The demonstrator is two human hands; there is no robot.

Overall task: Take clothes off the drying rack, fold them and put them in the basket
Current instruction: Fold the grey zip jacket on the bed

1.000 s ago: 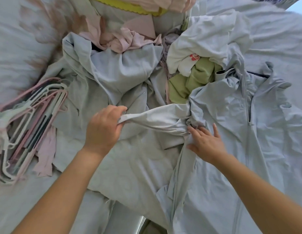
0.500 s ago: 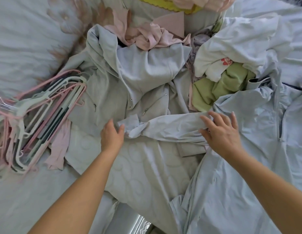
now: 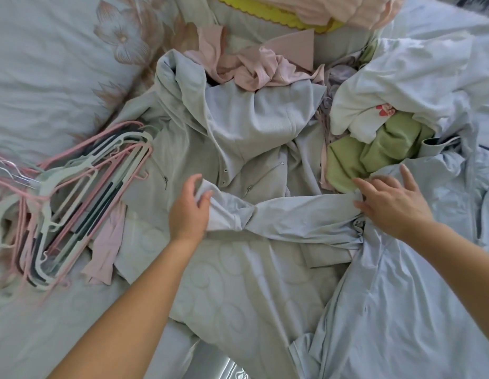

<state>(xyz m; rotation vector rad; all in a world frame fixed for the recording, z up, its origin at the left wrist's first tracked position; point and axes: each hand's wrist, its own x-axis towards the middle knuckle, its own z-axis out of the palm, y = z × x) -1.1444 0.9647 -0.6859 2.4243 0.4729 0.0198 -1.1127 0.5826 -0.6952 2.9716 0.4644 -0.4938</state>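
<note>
1. Sleeve of the pale blue jacket lies stretched across the bed, cuff to the left and shoulder to the right, probably drawn straight so it can fold flat over the body.
2. The left hand has thumb and fingers curled round the cuff, holding its end out.
3. The right hand lies flat on the shoulder, fingers spread wide, likely pinning the jacket against that pull.
4. Hangers are heaped at the left, apart from the folding space.
5. Unfolded clothes wait beyond, a grey hooded top and a green garment among them; I cannot tell where the basket is.
</note>
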